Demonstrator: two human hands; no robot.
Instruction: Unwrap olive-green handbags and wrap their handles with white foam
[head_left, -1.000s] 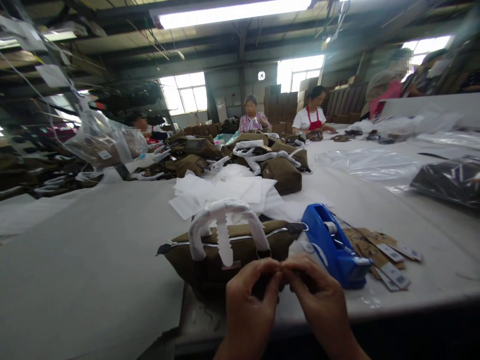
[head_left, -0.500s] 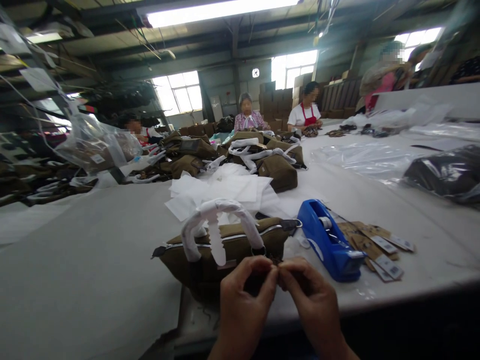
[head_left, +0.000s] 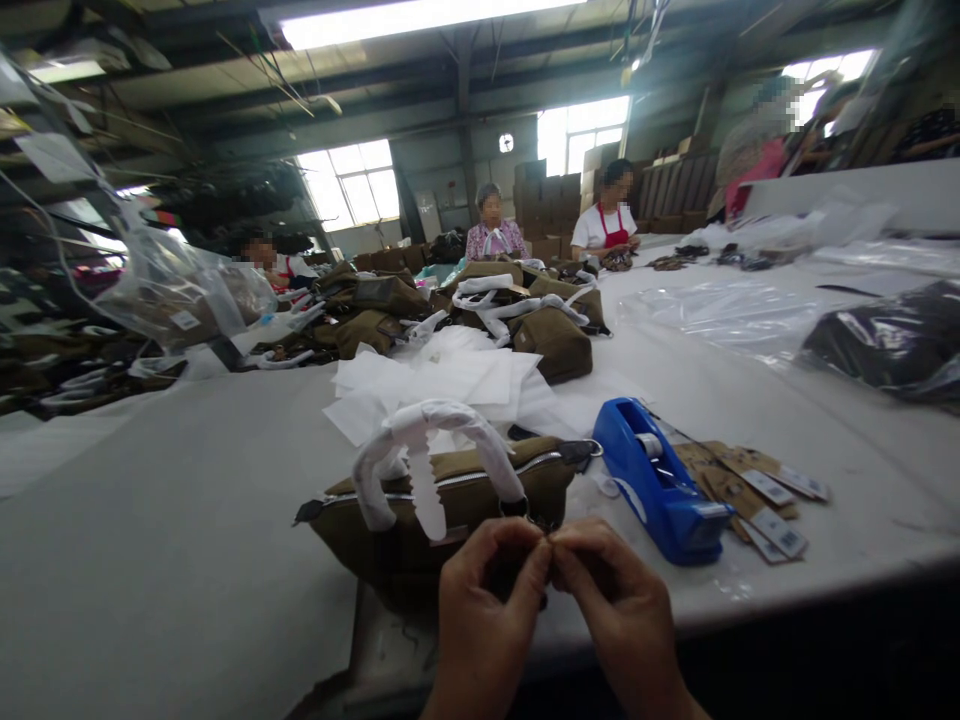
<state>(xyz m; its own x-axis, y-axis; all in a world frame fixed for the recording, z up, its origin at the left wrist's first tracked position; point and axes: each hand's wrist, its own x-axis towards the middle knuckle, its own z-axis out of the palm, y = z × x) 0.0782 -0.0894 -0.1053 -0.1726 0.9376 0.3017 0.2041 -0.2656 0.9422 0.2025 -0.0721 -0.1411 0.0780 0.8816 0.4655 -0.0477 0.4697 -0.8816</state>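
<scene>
An olive-brown handbag (head_left: 337, 540) stands at the front edge of the white table (head_left: 225, 520), its zipper closed and its handles (head_left: 480, 435) wrapped in white paper. A white notched strip (head_left: 425, 490) hangs from the handles. My left hand (head_left: 491, 600) is pinched at the bag's right front, below a handle ring. My right hand (head_left: 619, 600) is pinched too, its fingertips meeting the left ones. Something small and dark shows at the fingertips, too small to make out. Right of the hands lies a blue tape dispenser (head_left: 660, 490).
Brown tags (head_left: 727, 490) with white labels lie right of the dispenser. White paper sheets (head_left: 442, 380) and a pile of olive bags (head_left: 555, 340) are behind the handbag. Clear plastic (head_left: 735, 315) and a wrapped dark bag (head_left: 892, 335) lie at the right. Several people are farther back.
The fingertips of both hands have shifted slightly left, still together. The handles and the white strip sit a little farther left, and the view has shifted slightly.
</scene>
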